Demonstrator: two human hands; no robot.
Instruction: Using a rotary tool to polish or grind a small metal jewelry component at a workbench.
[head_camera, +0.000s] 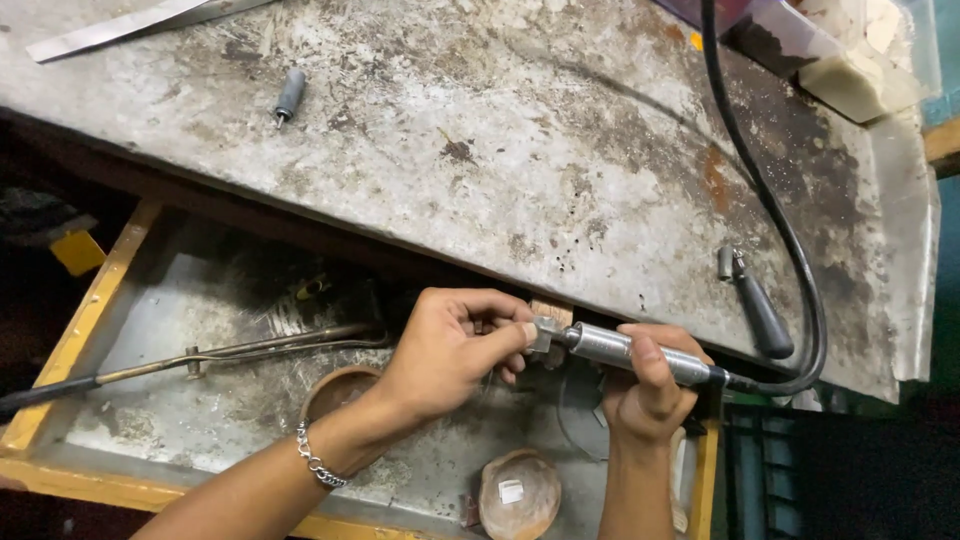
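**Rotary handpiece meets a small metal piece at the bench edge**

The right hand (645, 385) grips a silver rotary handpiece (630, 352) like a thick pen, fingers wrapped closed around its barrel, so the tip can be steered finely. A black flexible cable (770, 200) runs from the rear of the handpiece up and across the worn, scratched metal surface (500, 150); its slack loop lets the tool move freely.

The left hand (450, 345) pinches a small silvery metal piece (543, 330) between thumb and fingertips, closed narrowly on it, right at the tool's tip. The piece sits against a small wooden peg (552, 312) jutting from the surface's front edge, seemingly as a brace to steady it. Whether the tool tip actually touches the piece is too small to tell.

Below the hands lies an open yellow-framed drawer (90, 310) lined with sheet metal, placed where it would catch filings. In it rest long tongs (250, 350) and two shallow brown bowls (520, 495), one partly hidden under the left wrist, which wears a chain bracelet (318, 462).

On the surface, well apart from the hands, lie a black-handled tool (760, 310) near the cable and a small grey bit (290, 95) toward the far left.
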